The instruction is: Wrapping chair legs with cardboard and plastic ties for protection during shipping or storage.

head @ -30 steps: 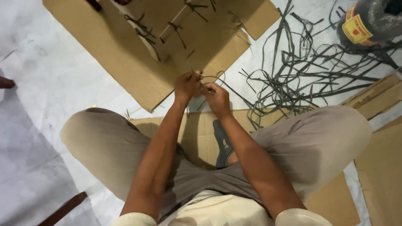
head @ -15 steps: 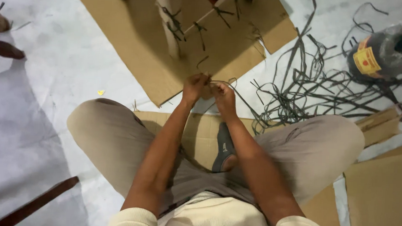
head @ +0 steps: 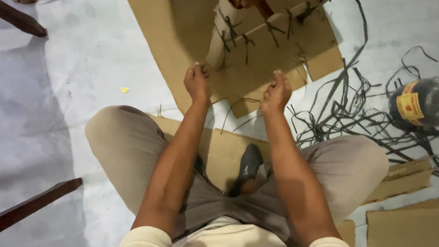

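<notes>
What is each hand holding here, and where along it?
Both the left hand and right hand are closed fists; each seems to grip an end of a thin dark strap, though the strap inside the fingers is hidden.

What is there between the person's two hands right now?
In the head view, between the left hand and the right hand lies flat brown cardboard, with a thin dark strap looping across its lower edge.

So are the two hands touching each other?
No, the left hand and right hand are closed into fists with a stretch of cardboard sheet between them.
</notes>
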